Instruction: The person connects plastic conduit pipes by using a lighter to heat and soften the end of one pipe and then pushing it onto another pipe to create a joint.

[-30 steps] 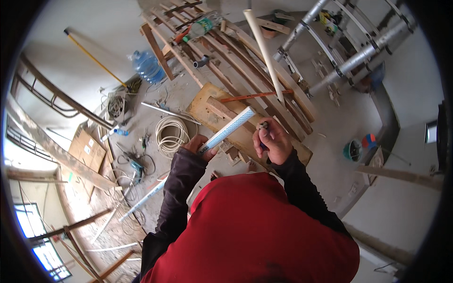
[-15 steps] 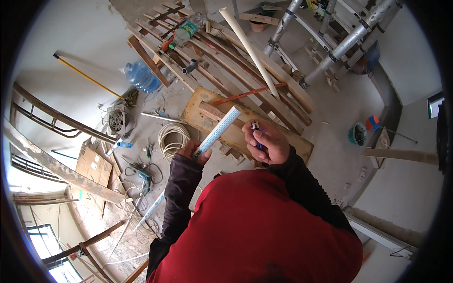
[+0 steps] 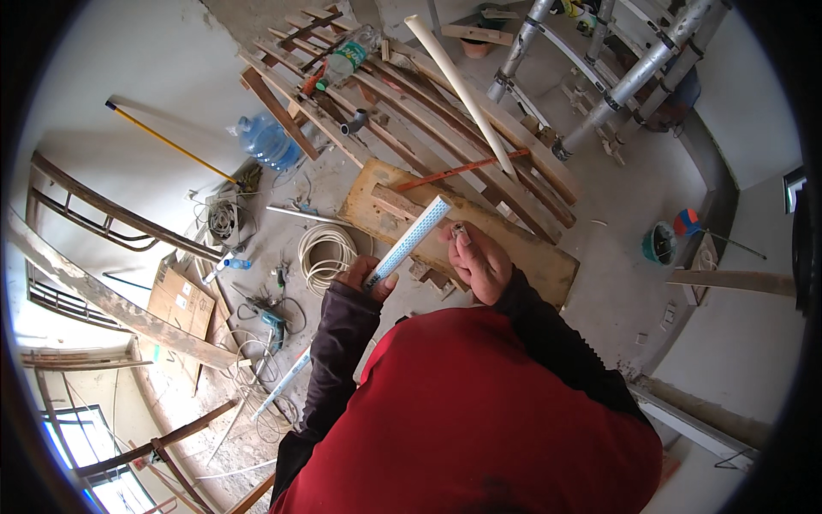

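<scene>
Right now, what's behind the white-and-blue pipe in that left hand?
Behind the pipe, a wooden board and a wood block peek out. Whatever sits directly behind the pipe and the left hand is covered.

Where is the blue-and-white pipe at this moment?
In the head view, the pipe is near the centre, held in the left hand, its upper end just up and left of the right hand.
</scene>
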Tool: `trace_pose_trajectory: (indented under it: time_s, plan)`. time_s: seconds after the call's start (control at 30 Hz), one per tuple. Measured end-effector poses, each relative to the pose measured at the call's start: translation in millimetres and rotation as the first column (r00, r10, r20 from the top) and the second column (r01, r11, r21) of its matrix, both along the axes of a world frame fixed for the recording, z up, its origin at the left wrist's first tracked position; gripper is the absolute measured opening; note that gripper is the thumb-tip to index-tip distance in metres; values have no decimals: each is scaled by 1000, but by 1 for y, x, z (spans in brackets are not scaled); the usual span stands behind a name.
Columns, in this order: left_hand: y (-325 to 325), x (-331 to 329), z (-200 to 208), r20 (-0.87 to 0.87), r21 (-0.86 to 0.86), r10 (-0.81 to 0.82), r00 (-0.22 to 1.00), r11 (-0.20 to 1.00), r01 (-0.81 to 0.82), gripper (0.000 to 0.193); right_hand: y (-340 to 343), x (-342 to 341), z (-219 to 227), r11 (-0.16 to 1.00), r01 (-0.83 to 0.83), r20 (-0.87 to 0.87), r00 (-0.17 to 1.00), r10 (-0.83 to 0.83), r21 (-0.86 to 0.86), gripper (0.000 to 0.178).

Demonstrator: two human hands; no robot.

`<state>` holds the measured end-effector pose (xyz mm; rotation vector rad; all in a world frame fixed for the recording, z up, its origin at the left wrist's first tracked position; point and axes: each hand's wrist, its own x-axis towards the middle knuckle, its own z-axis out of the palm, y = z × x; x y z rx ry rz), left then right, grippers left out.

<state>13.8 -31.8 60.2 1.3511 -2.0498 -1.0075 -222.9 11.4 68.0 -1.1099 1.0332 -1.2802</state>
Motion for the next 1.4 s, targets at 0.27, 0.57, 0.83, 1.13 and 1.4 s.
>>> trace_pose_trajectory:
  time_s: [0.27,0.57,0.83,1.13,1.4]
  plan:
    - [3,-2,11,28,14,-57,998,998,57,50,1,-6,-4,999,-4,-46,999,6,37,47]
    - [2,-2,5,116,-14,-91,989,996,93,50,5,-2,-6,991,32,-218,974,-59,-127,37]
    - [4,-5,7,107,-1,-96,990,995,97,54,9,-2,-1,999,26,6,1000,-26,23,41]
    - [2,-5,-6,45,86,-93,995,992,88,59,9,-11,1,994,-8,55,999,2,108,19]
    - [-2,-8,-18,-115,227,-60,992,970,85,62,-7,-20,-27,954,4,189,980,-63,298,45]
